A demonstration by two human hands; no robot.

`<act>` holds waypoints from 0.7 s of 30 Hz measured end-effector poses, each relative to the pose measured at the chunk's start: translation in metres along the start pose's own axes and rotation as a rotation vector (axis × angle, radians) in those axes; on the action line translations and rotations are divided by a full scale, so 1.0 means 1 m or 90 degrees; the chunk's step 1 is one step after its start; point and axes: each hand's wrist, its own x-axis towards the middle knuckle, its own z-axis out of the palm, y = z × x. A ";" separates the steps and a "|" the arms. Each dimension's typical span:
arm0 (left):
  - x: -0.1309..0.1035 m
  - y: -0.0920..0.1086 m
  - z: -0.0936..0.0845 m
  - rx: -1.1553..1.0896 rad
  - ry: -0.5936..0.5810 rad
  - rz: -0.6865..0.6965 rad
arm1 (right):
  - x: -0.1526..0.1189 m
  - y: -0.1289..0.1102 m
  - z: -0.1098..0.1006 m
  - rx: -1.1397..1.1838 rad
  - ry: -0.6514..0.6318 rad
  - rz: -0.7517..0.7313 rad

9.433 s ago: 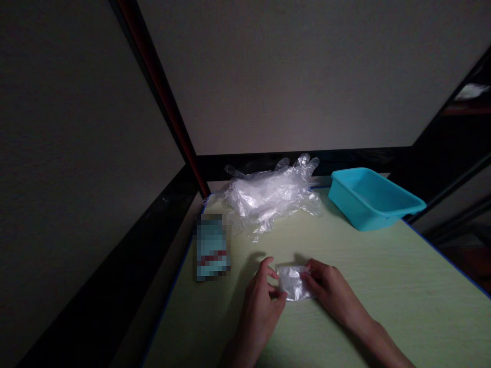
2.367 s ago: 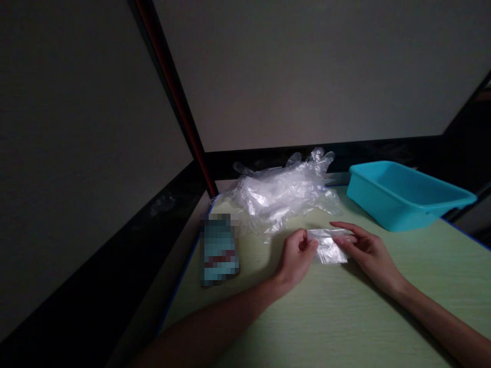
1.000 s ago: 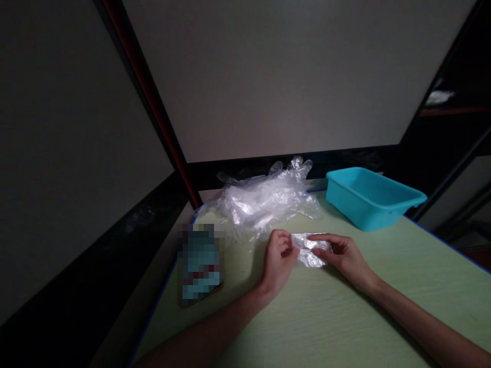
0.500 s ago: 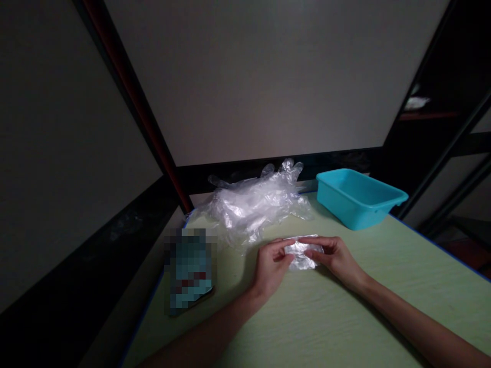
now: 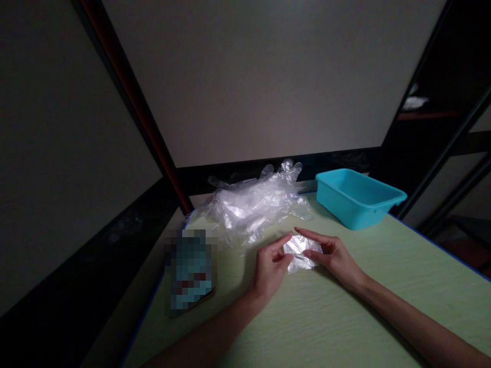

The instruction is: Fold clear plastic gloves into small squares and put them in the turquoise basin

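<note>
Between my two hands, on the table, lies a folded clear plastic glove (image 5: 302, 246), a small shiny packet with a crumpled near edge. My left hand (image 5: 270, 263) pinches its left side, thumb on the near part and index finger at the far corner. From the right, my right hand (image 5: 333, 254) presses the packet with its thumb, while its index finger reaches out along the far edge. A loose heap of clear disposable plastic gloves (image 5: 253, 202) lies just beyond my hands, several glove fingers sticking up.
A turquoise plastic basin (image 5: 358, 204) stands at the back right of the pale green table (image 5: 307, 322). On the left lies a blurred-out flat object (image 5: 191, 271). A light wall panel (image 5: 276, 82) rises behind the table.
Both index fingers have risen and moved slightly away from the packet's far edge, uncovering more of it. The thumbs stay on the plastic. The near edge of the packet spreads a little lower.
</note>
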 end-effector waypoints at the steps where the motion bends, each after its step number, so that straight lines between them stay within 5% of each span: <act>1: 0.000 0.000 0.000 -0.004 -0.002 0.002 | 0.000 -0.001 0.000 -0.001 0.004 -0.001; 21: 0.003 -0.002 0.000 -0.068 -0.035 0.022 | 0.002 0.003 -0.001 0.003 0.022 0.029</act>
